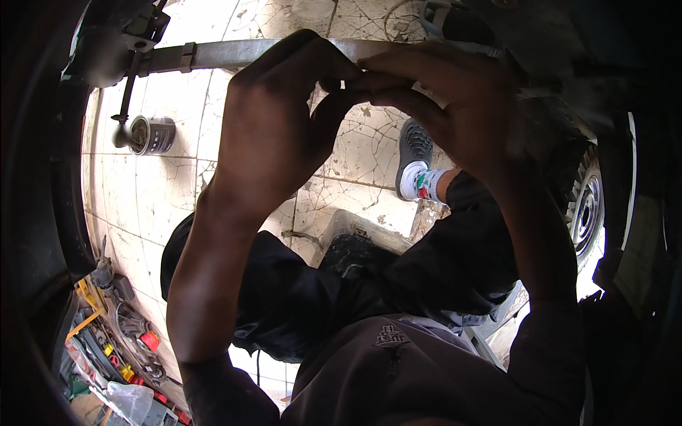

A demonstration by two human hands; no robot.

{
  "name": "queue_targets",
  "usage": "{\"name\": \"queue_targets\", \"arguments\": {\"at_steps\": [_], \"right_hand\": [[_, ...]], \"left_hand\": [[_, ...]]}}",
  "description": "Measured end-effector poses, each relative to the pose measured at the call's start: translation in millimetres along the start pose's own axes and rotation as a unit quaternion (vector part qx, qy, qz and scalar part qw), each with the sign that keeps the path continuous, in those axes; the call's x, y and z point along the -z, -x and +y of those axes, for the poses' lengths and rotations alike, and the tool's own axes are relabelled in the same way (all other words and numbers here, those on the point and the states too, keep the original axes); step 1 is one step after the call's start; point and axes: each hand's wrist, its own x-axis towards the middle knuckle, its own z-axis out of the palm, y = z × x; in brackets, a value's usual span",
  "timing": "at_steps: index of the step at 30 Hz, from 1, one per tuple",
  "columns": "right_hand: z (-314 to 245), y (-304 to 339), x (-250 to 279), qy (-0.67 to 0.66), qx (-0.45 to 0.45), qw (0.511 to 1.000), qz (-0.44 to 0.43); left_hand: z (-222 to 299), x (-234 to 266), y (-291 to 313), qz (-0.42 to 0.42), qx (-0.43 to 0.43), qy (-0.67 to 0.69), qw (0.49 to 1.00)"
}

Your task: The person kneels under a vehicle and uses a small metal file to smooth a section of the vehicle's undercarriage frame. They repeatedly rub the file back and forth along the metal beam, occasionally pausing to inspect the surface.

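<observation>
Both my hands are raised at upper middle, their fingertips meeting in a pinch. My left hand (280, 106) has its thumb and curled fingers pressed together at the tips. Facing it, my right hand (462, 99) closes its fingers and thumb toward the same spot. Whatever lies between the fingertips is too small and dark to make out. Past the hands runs a long flat grey metal bar (224, 54) with a clamp (187, 57) around its left part; I cannot tell whether the hands touch it.
An open tin can (158, 136) stands on the cracked tile floor (170, 181) at left, near a hanging rod (128, 92). Tools (117, 341) are heaped at lower left. A grey tub (334, 226) sits between my legs. At right is a wheel (587, 213); my shoe (415, 147) rests ahead.
</observation>
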Motion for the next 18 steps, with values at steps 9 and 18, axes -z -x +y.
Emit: {"name": "queue_targets", "arguments": {"at_steps": [9,18], "right_hand": [[-11,-4,2,0.023,-0.004,1.0,-0.007],[-8,5,-1,0.048,-0.02,0.998,-0.041]], "left_hand": [[2,-1,0,-0.005,-0.043,-0.057,0.997],[-4,1,2,-0.059,-0.118,-0.065,0.989]]}}
